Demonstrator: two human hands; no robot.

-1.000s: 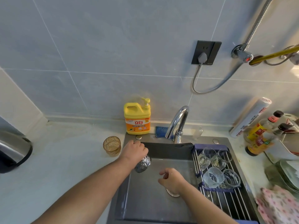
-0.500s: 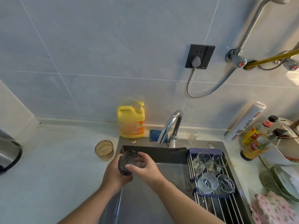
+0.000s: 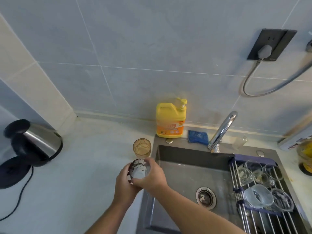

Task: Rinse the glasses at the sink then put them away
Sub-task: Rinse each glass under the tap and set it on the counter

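Note:
A clear patterned glass (image 3: 138, 169) is held upright over the sink's left edge, its mouth facing me. My left hand (image 3: 124, 184) grips it from the left and below, and my right hand (image 3: 151, 174) wraps around its right side. An amber glass (image 3: 141, 147) stands on the counter just behind it. Several clear glasses (image 3: 260, 173) lie on the roll-up rack (image 3: 243, 210) over the right side of the dark sink (image 3: 189, 173). The chrome faucet (image 3: 222, 129) stands at the back of the sink with no water visible.
A yellow detergent bottle (image 3: 170, 120) and a blue sponge (image 3: 197, 136) sit behind the sink. A steel kettle (image 3: 32, 142) with its base and cord is on the left counter. Bottles (image 3: 305, 154) crowd the right edge. A drain (image 3: 206, 197) sits in the basin.
The glass has moved left from over the basin to the sink's left edge. My right hand came up from the drain to join my left on it. The view swung left.

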